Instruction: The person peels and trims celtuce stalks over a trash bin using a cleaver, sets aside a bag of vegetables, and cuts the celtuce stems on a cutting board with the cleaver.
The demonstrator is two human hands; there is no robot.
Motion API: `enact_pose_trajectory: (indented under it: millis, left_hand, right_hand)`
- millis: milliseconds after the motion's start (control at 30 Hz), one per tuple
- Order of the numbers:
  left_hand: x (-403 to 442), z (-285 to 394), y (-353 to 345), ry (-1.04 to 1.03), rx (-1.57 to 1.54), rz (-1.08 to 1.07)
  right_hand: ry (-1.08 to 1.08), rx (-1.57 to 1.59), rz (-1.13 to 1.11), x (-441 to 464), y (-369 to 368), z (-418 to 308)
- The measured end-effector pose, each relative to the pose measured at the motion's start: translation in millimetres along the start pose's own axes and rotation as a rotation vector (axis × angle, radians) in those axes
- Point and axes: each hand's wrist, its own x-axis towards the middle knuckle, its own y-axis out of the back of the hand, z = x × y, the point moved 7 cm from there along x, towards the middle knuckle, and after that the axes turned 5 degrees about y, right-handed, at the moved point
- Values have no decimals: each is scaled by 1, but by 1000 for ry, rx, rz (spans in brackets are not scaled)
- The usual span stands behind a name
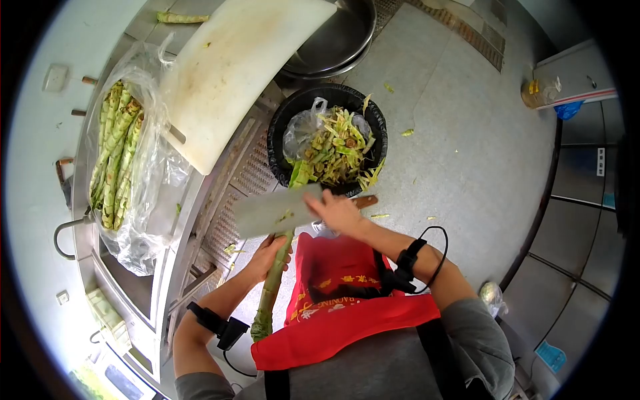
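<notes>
My left hand [268, 257] is closed round a long green celtuce stem [268, 300], which slants from beside my apron up towards the bin. In my right hand [339, 215] is a cleaver [263, 212], its wide blade lying across the upper part of the stem. The blade is slightly blurred, with small green scraps on it. A wooden handle end shows past my right hand. Just beyond the blade stands a black bin [275, 155] lined with clear plastic, holding a heap of green and yellow peelings [341, 143].
On the steel counter at left, a clear plastic bag [157, 160] holds several celtuce stems [117, 157]. A white cutting board [233, 60] reaches over the counter's edge. Metal basins [337, 40] stand behind the bin. Scraps lie on the grey floor [453, 167]; steel cabinets [580, 220] line the right.
</notes>
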Motion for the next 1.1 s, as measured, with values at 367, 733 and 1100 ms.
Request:
enact_pose_trajectory:
  millis: [367,733,1100]
  left_hand:
    - [2,3,3,-26,2,-12]
    - [-8,4,-13,-6,-2,-60]
    - [-3,9,-14,-35,-127,-167]
  right_hand:
    - [-87,158,-69,-4,22,18]
    - [-256,18,-1,-12,-13,77]
    - [-50,131,-22,-9,27,13]
